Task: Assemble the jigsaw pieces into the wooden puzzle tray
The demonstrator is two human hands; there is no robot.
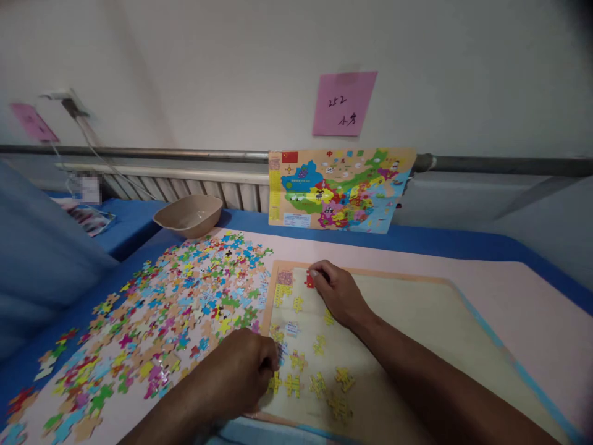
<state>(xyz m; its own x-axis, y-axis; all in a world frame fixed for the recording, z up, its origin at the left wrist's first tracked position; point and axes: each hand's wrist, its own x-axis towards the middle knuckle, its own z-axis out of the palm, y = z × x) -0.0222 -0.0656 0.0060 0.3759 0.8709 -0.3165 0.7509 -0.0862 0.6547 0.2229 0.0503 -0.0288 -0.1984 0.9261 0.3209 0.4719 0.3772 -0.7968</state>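
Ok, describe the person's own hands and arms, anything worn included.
The left hand and right hand are both ungloved. The left forearm and right forearm are bare where visible: no sleeve, watch or bracelet shows. No ring can be made out.

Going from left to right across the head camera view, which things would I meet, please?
Leftmost pink paper note → black plug → shallow beige bowl → bare, curled left hand → small red jigsaw piece → bare right hand, fingertips at that piece → light-blue right edge of the flat puzzle board.
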